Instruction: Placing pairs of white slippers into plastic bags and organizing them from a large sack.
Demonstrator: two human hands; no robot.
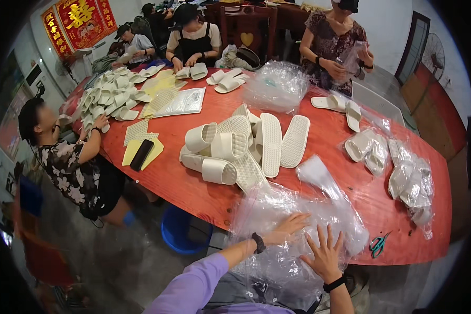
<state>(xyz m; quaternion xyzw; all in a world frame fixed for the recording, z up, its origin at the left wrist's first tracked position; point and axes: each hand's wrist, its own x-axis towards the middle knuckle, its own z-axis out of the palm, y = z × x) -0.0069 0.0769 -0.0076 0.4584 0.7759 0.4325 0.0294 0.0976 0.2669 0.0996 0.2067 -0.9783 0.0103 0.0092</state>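
A large clear plastic bag (267,209) lies across the table's near edge and hangs down over my lap. My left hand (289,229) rests flat on it, fingers stretched out to the right. Beside it my right hand (325,255) is spread wide over the same plastic, with nothing held. Beyond the bag sits a loose heap of cream slippers (230,146), some on edge, some sole up. A rolled clear plastic sheet (332,188) extends from the slippers toward my right hand. Teal-handled scissors (379,245) lie to the right of my hands.
The red table (193,196) also bears bagged slippers (411,178) at right, a plastic bundle (277,86) farther back, and a slipper pile (107,94) at far left. A dark phone-like object (141,154) lies on yellow paper. Several people work around the table. A blue bucket (183,230) stands below.
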